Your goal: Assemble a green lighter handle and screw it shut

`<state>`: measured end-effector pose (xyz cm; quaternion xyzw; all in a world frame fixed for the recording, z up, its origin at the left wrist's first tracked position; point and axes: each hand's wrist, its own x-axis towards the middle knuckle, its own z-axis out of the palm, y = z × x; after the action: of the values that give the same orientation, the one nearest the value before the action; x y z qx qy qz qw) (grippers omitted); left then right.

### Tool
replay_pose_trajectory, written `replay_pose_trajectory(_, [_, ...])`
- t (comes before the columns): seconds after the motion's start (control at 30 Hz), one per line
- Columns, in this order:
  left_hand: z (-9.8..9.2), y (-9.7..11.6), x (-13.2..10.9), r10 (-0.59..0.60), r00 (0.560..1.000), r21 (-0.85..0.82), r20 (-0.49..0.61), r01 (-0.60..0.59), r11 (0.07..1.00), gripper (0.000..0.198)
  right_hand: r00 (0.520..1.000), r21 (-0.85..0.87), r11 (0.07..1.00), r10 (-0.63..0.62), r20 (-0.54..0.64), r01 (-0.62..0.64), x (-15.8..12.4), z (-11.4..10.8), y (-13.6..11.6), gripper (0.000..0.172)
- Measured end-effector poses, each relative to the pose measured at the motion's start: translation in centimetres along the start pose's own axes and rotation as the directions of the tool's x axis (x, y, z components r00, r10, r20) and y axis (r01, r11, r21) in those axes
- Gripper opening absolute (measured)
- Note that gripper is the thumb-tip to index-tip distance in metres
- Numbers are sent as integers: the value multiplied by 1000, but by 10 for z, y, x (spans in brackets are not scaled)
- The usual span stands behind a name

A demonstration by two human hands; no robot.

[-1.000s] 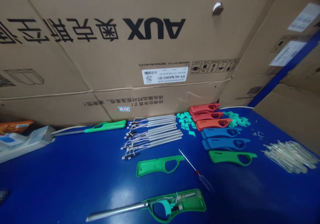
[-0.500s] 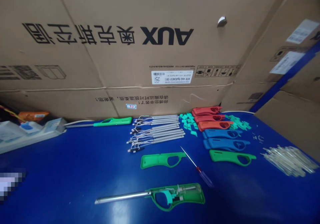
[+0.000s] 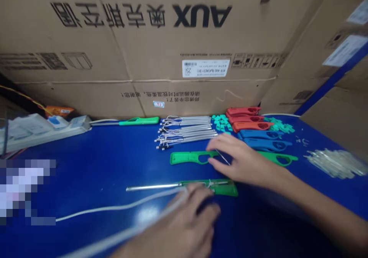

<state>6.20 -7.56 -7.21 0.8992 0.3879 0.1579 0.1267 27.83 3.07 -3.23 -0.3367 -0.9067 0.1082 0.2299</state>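
Observation:
My left hand [image 3: 189,219], smeared by motion, is over the near side of an opened green lighter half [image 3: 225,189] with a long metal tube [image 3: 152,187] pointing left. Its fingers are bent and cover part of the inner parts; whether they grip anything is unclear. My right hand [image 3: 238,156] reaches in from the right, thumb and fingers apart, at the right end of a loose green handle shell [image 3: 185,158]. The thin screwdriver shaft [image 3: 223,157] shows between thumb and fingers; its handle is hidden. A white cable [image 3: 115,207] loops across my left hand.
Several metal lighter tubes with wires [image 3: 192,129] lie behind. Teal pieces [image 3: 221,123], red shells [image 3: 244,111], blue shells [image 3: 267,145] and a green shell [image 3: 283,159] lie to the right, clear tubes [image 3: 336,164] beyond. A power strip [image 3: 43,131] is left; a cardboard wall [image 3: 161,66] stands behind.
Both hands have come into view, the left over the lighter half, the right at the loose green shell and screwdriver. A white cable has appeared, and the view has shifted.

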Motion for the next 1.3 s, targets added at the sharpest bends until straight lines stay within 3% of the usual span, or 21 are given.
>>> replay_pose_trajectory(0.1, [-10,-31,21,108,990,75,-94,-101,992,34,992,-233,965,-104,75,118,27,20,15,19])
replay_pose_trajectory(0.2, [-11,-54,24,85,993,114,-78,-76,991,48,981,-364,918,-104,167,159,23,34,21,16])
replay_pose_trajectory(0.27, [-10,-61,20,85,993,127,-76,-75,989,48,977,-397,905,-78,200,153,15,36,21,19])
replay_pose_trajectory(0.47, [-8,-59,17,134,979,178,-154,-106,978,29,974,-345,931,-41,221,117,7,33,24,20])
replay_pose_trajectory(0.6, [-8,-60,16,139,963,199,-232,-93,976,36,960,-313,941,-39,277,128,5,31,25,23])
replay_pose_trajectory(0.77, [-14,-66,13,134,908,260,-396,-29,965,30,965,-288,948,-59,257,135,2,32,30,19])
replay_pose_trajectory(0.9, [-18,-67,12,139,859,330,-493,36,943,34,979,-225,962,-117,165,153,0,31,35,20])
replay_pose_trajectory(0.97, [-17,-63,9,78,847,233,-526,55,971,10,985,-187,969,-143,93,158,0,29,34,21])
replay_pose_trajectory(1.07, [-13,-51,6,-25,893,-80,-448,-13,997,19,986,-139,977,-163,12,163,-1,26,31,21])
replay_pose_trajectory(1.13, [-11,-45,8,-77,920,-309,-385,-49,950,17,984,-126,977,-176,-8,174,0,26,29,21])
replay_pose_trajectory(1.17, [-12,-45,10,-126,921,-399,-368,-34,916,27,983,-122,976,-183,-12,180,0,26,28,22])
replay_pose_trajectory(1.23, [-17,-50,15,-184,874,-484,-450,-66,873,43,981,-105,976,-195,-17,192,0,28,27,21])
replay_pose_trajectory(1.3, [-31,-65,18,-220,783,-416,-582,-54,908,53,982,-71,980,-188,-22,186,-1,29,27,20])
